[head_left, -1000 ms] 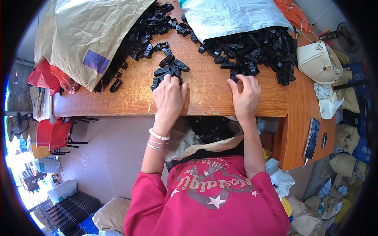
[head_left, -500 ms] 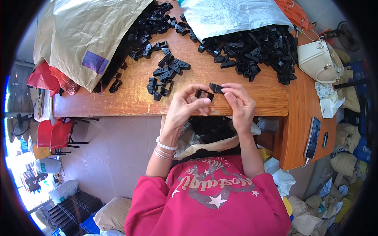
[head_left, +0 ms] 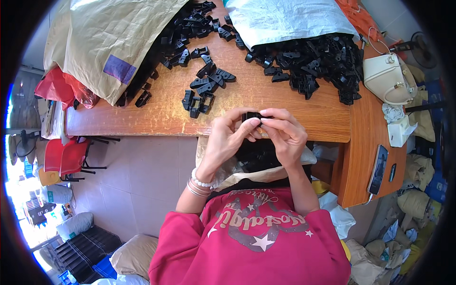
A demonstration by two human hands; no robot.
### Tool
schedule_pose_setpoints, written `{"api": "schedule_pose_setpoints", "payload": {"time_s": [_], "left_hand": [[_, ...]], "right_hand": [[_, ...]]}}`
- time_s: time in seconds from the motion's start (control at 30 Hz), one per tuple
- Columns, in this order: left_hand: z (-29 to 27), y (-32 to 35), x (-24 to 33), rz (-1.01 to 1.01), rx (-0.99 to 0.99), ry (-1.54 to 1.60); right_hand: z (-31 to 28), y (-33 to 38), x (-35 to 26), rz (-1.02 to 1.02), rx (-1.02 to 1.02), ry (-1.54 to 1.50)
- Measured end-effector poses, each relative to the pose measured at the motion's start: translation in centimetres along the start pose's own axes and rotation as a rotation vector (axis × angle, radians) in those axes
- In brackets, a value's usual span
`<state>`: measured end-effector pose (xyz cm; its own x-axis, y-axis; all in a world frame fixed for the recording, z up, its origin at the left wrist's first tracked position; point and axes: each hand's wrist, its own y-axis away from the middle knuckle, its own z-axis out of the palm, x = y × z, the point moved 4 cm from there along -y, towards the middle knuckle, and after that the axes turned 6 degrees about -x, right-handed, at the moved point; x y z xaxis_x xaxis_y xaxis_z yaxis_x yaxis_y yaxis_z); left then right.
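Observation:
Above the table's front edge, my left hand (head_left: 229, 134) and my right hand (head_left: 287, 136) meet fingertip to fingertip. Pinched in the left is a black plastic frame-shaped part (head_left: 248, 115). The right thumb and fingers close on a second small black plastic piece, pressed against that frame and largely covered by the fingertips. A loose group of similar black plastic parts (head_left: 209, 81) lies on the wooden table (head_left: 156, 116) beyond my left hand. Whether the two held pieces are joined cannot be seen.
A brown paper sack (head_left: 95, 42) at left and a white woven sack (head_left: 292, 21) at back right spill black parts (head_left: 311, 66). To the right are a cream handbag (head_left: 387, 78) and a phone (head_left: 378, 168). An open bag (head_left: 251, 176) of dark parts sits below the table edge.
My hands have come together; the right one brought its black piece down and left against the frame part in my left. Before, the two pieces were apart.

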<state>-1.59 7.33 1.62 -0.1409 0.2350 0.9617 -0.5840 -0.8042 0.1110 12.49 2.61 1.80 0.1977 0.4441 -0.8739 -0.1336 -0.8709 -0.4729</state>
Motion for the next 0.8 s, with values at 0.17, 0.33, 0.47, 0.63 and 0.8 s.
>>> {"api": "schedule_pose_setpoints", "payload": {"time_s": [0.17, 0.33, 0.47, 0.63, 0.8], "left_hand": [[0.2, 0.5, 0.4, 0.091, -0.017, -0.141], [0.7, 1.0, 1.6, 0.323, 0.002, -0.646], [-0.5, 1.5, 0.8, 0.313, 0.079, -0.692], [-5.3, 0.7, 1.8, 0.328, 0.564, -1.417], [-5.2, 0.1, 1.6, 0.355, 0.459, -1.457]], "right_hand": [[0.1, 0.2, 0.1, 0.034, -0.018, -0.075], [0.5, 0.5, 1.5, 0.261, -0.046, -0.227], [0.1, -0.2, 1.7, 0.299, -0.220, -0.181], [-2.6, -4.1, 3.5, 0.044, -0.107, 0.515], [-2.6, -6.3, 4.7, -0.064, -0.041, 1.194]]}}
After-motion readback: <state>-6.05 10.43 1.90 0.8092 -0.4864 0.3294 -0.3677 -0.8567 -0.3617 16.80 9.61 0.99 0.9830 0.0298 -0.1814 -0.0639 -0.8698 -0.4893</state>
